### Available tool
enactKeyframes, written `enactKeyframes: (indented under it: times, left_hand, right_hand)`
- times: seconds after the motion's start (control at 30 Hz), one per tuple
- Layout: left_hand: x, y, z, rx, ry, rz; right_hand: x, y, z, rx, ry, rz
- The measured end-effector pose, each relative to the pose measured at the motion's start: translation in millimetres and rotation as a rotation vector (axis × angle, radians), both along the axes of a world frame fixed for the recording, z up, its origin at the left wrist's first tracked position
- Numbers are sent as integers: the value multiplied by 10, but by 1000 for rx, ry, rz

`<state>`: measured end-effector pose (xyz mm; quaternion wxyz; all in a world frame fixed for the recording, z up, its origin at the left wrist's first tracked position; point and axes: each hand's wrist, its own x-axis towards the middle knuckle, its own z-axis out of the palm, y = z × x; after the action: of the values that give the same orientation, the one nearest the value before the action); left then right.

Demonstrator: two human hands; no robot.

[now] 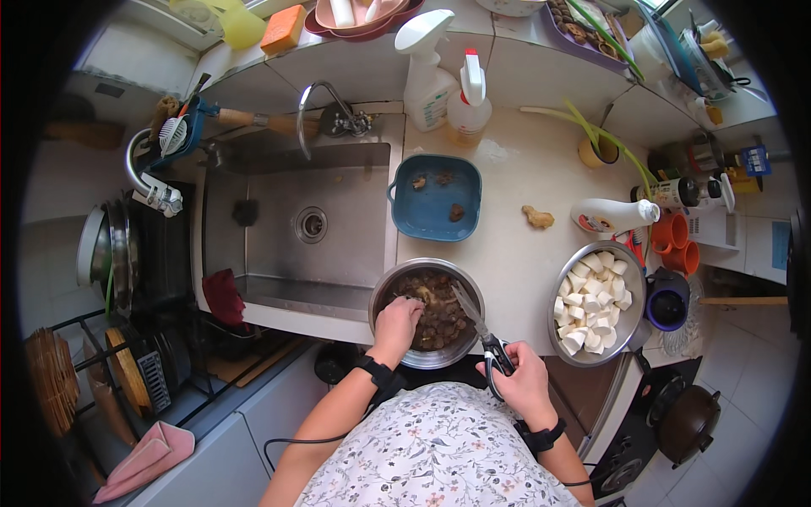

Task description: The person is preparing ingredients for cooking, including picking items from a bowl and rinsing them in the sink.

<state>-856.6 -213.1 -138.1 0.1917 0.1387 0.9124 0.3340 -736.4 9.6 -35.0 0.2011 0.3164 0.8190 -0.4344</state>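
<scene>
A stainless steel bowl (437, 360) of wet, brown, lumpy pieces (437, 329), perhaps soaked dried mushrooms, sits at the counter's front edge just before me. My left hand (394, 326) reaches over its left rim, fingertips bunched at the pieces. Whether something is pinched there is hidden. My right hand (524, 380) grips kitchen scissors (476, 317) by their black-and-white handles, outside the bowl's lower right. Their blades reach over the rim, slightly apart, above the contents. Behind the bowl, a blue plastic basin (418, 218) holds a few brown scraps.
Left lies a steel sink (348, 266) with a curved faucet (310, 108). Right stands a metal bowl (624, 339) of white peeled chunks, beside a dark mug (665, 301). A ginger root (537, 217), a white bottle (608, 214) and two spray bottles (469, 114) are farther back.
</scene>
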Motion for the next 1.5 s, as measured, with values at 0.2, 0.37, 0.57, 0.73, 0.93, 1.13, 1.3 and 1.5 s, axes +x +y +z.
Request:
enactKeyframes:
  times: [0.2,0.37,0.57,0.73,0.93,1.13,1.3,1.5]
  left_hand:
    - [-68,28,22,-128,-152,66]
    - [-50,-29,158,477,-830,463]
    - [-4,-35,452,711,-1030,734]
    - [1,-6,549,812,-1104,810]
    - [22,37,553,828,-1155,796]
    - [70,78,543,694,-1089,630]
    - [127,38,436,590,-1026,544]
    - [159,-77,282,401,-883,485]
  right_hand:
    - [10,-5,36,23,16,28]
    - [29,23,47,16,-7,16]
    - [14,11,73,26,32,56]
    - [7,8,124,-1,-65,161]
    - [-39,-38,92,-18,-105,251]
    - [-107,-55,34,-39,-100,249]
    - [-88,-53,-76,-25,-108,271]
    - [-55,-24,-145,-42,-128,313]
